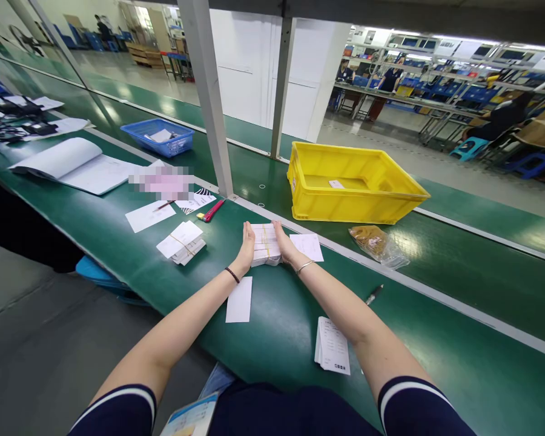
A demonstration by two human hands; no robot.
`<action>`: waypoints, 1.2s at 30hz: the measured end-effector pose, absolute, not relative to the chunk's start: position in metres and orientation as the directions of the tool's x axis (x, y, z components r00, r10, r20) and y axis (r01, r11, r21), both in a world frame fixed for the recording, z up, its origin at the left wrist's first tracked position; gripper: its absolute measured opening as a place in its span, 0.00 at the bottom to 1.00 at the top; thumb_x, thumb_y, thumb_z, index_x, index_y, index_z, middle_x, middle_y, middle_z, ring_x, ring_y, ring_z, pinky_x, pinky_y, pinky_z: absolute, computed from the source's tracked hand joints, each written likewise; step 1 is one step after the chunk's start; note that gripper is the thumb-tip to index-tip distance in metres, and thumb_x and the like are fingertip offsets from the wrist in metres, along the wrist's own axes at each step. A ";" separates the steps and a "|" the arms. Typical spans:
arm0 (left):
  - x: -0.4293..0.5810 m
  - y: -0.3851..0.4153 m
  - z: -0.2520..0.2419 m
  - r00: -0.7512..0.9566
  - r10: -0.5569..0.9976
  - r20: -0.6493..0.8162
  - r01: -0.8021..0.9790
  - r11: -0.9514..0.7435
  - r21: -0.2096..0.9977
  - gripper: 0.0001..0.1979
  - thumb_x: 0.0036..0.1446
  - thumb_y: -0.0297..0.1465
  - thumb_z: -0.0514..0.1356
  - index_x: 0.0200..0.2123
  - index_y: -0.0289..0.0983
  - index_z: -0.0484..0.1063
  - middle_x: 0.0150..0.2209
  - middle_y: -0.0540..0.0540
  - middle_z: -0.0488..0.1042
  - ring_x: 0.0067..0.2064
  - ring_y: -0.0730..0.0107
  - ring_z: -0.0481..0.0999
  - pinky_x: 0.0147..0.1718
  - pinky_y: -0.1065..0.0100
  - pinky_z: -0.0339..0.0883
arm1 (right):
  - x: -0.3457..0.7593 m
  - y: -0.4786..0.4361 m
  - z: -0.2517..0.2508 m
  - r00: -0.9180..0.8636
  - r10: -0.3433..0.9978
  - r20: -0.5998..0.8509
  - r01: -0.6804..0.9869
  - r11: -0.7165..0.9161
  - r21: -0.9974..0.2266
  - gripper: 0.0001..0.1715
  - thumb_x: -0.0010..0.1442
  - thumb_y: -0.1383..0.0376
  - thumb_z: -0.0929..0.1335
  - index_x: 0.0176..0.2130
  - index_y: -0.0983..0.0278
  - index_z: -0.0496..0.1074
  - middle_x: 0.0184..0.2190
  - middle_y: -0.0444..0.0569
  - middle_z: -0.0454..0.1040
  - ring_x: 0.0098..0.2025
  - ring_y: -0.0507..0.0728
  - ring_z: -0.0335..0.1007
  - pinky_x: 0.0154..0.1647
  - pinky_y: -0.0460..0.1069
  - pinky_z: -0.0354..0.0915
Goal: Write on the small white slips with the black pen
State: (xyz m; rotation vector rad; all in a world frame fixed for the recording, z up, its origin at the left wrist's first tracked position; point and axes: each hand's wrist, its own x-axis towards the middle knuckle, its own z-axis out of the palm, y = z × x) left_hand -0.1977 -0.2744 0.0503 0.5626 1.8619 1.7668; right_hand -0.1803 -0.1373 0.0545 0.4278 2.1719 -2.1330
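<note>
Between my two palms stand several bundles of white paper cards [264, 243], bound with yellowish rubber bands and pressed together side by side on the green table. My left hand [246, 248] lies along their left side, fingers straight and pointing away from me. Against the right side rests my right hand [285, 243] in the same way. A white slip [306, 247] lies just right of my right hand, and a blank white card [239, 300] is below my left wrist. Another banded bundle of cards [181, 243] sits to the left.
A yellow crate [358, 206] stands on the conveyor behind, with a bag of rubber bands [376, 242] in front. A red cutter [212, 211], blue basket [181, 144] and open notebook [104, 172] are leftward. A card stack [332, 345] and pen [375, 294] lie near my right arm.
</note>
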 end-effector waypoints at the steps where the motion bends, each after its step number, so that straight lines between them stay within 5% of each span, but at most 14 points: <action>1: -0.200 -0.278 0.050 -0.807 0.587 -0.064 -0.015 0.088 0.996 0.38 0.66 0.55 0.33 0.68 0.34 0.35 0.71 0.36 0.37 0.70 0.59 0.16 0.68 0.59 0.35 | -0.180 -0.134 0.055 -0.961 0.142 -0.236 0.238 0.003 -0.971 0.47 0.63 0.37 0.50 0.66 0.62 0.56 0.69 0.51 0.54 0.72 0.60 0.46 0.71 0.58 0.49; 3: -0.208 -0.290 0.052 -0.829 0.559 -0.018 0.078 0.147 0.986 0.45 0.62 0.57 0.47 0.69 0.35 0.35 0.71 0.35 0.36 0.71 0.53 0.18 0.68 0.54 0.32 | -0.178 -0.122 0.057 -0.972 0.101 -0.212 0.215 0.017 -0.977 0.47 0.61 0.36 0.55 0.67 0.61 0.54 0.71 0.50 0.50 0.73 0.59 0.41 0.71 0.58 0.45; 6: -0.223 -0.312 0.057 -0.769 0.637 0.052 0.266 0.244 0.933 0.71 0.34 0.55 0.72 0.70 0.36 0.34 0.71 0.32 0.33 0.70 0.40 0.20 0.67 0.44 0.25 | -0.170 -0.095 0.061 -0.984 -0.139 -0.111 0.083 0.190 -0.978 0.64 0.48 0.40 0.72 0.70 0.59 0.43 0.73 0.51 0.39 0.74 0.60 0.35 0.72 0.57 0.38; 8: -0.232 -0.322 0.057 -0.652 0.755 0.073 0.442 0.299 0.846 0.80 0.22 0.52 0.76 0.70 0.36 0.29 0.71 0.29 0.26 0.69 0.36 0.17 0.64 0.38 0.22 | -0.163 -0.081 0.062 -0.950 -0.304 -0.064 -0.055 0.367 -0.929 0.81 0.36 0.49 0.80 0.71 0.60 0.33 0.73 0.56 0.32 0.74 0.63 0.32 0.72 0.58 0.34; 11: -0.239 -0.325 0.043 -0.495 0.866 0.074 0.627 0.296 0.720 0.81 0.29 0.56 0.73 0.68 0.36 0.18 0.69 0.27 0.16 0.69 0.36 0.15 0.64 0.36 0.25 | -0.157 -0.075 0.057 -0.937 -0.348 -0.037 -0.158 0.516 -0.842 0.87 0.33 0.55 0.81 0.71 0.64 0.25 0.73 0.62 0.26 0.74 0.66 0.29 0.72 0.59 0.31; 15: -0.235 -0.316 0.022 -0.560 0.810 0.171 0.642 0.294 0.708 0.78 0.33 0.58 0.71 0.68 0.32 0.17 0.68 0.24 0.15 0.68 0.36 0.13 0.64 0.36 0.28 | -0.157 -0.090 0.046 -0.943 -0.332 0.024 -0.190 0.479 -0.857 0.81 0.40 0.54 0.79 0.71 0.63 0.25 0.72 0.64 0.34 0.72 0.66 0.41 0.71 0.60 0.41; 18: -0.229 -0.311 0.028 -0.679 0.708 0.197 0.534 0.292 0.793 0.75 0.34 0.54 0.72 0.69 0.34 0.24 0.69 0.26 0.29 0.71 0.38 0.28 0.66 0.41 0.34 | -0.161 -0.099 0.051 -0.958 -0.274 0.083 -0.196 0.418 -0.887 0.82 0.37 0.52 0.80 0.71 0.64 0.30 0.71 0.65 0.40 0.71 0.66 0.44 0.71 0.59 0.44; 22: -0.236 -0.316 0.067 -0.847 0.511 -0.145 -0.013 0.252 0.968 0.73 0.30 0.44 0.76 0.70 0.42 0.31 0.64 0.33 0.54 0.65 0.44 0.58 0.62 0.45 0.54 | -0.178 -0.105 0.084 -0.971 -0.228 -0.072 -0.012 0.349 -0.937 0.78 0.38 0.51 0.80 0.71 0.64 0.36 0.70 0.63 0.48 0.67 0.65 0.55 0.68 0.58 0.53; 26: -0.258 -0.326 0.102 -0.834 0.438 -0.336 -0.234 0.270 0.934 0.47 0.46 0.50 0.68 0.65 0.41 0.54 0.55 0.35 0.70 0.53 0.48 0.74 0.51 0.49 0.69 | -0.208 -0.122 0.116 -0.968 -0.031 -0.250 0.239 0.197 -0.951 0.53 0.53 0.50 0.73 0.68 0.61 0.50 0.64 0.58 0.62 0.54 0.61 0.70 0.55 0.57 0.69; 28: -0.269 -0.326 0.110 -0.823 0.402 -0.400 -0.295 0.299 0.907 0.37 0.48 0.54 0.64 0.56 0.39 0.66 0.50 0.33 0.74 0.49 0.46 0.76 0.46 0.46 0.71 | -0.223 -0.134 0.120 -0.949 0.064 -0.308 0.314 0.143 -0.939 0.40 0.57 0.51 0.70 0.63 0.63 0.59 0.58 0.58 0.69 0.47 0.59 0.74 0.48 0.55 0.73; 31: -0.278 -0.319 0.112 -0.824 0.343 -0.450 -0.346 0.324 0.880 0.33 0.51 0.57 0.60 0.50 0.37 0.70 0.46 0.30 0.76 0.48 0.40 0.76 0.43 0.39 0.71 | -0.238 -0.149 0.115 -0.930 0.161 -0.330 0.354 0.153 -0.923 0.29 0.61 0.51 0.68 0.53 0.68 0.68 0.54 0.60 0.72 0.46 0.59 0.74 0.45 0.54 0.73; 36: -0.255 -0.321 0.110 -0.929 0.185 -0.320 -0.251 0.319 0.914 0.37 0.56 0.50 0.61 0.63 0.41 0.56 0.60 0.34 0.66 0.60 0.46 0.67 0.55 0.44 0.63 | -0.228 -0.144 0.111 -0.913 0.275 -0.300 0.362 0.211 -0.908 0.30 0.63 0.46 0.63 0.53 0.66 0.65 0.54 0.60 0.71 0.51 0.61 0.72 0.46 0.54 0.72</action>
